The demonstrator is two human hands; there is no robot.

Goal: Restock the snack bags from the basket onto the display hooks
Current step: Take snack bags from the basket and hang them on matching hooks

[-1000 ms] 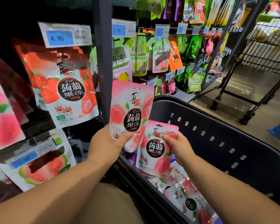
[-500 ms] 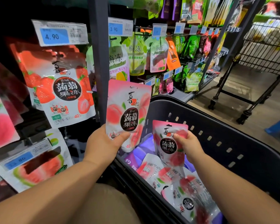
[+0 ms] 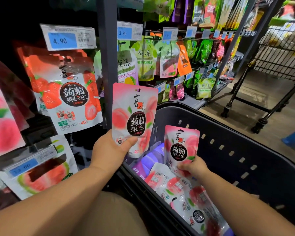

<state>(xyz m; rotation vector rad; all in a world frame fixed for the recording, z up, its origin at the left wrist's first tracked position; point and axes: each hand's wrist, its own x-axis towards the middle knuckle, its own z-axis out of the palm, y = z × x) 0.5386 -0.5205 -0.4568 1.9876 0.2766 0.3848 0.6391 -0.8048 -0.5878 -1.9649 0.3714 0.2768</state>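
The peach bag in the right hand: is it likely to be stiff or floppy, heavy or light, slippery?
Probably fairly stiff: the peach bag stands upright though the right hand grips only its lower edge. Likely light, since one hand's pinch carries it. Its glossy film may be slippery, so a firm pinch seems wise.

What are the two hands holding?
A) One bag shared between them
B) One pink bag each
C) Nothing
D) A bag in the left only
B: the left hand grips one pink bag, and the right hand holds a second pink bag over the basket.
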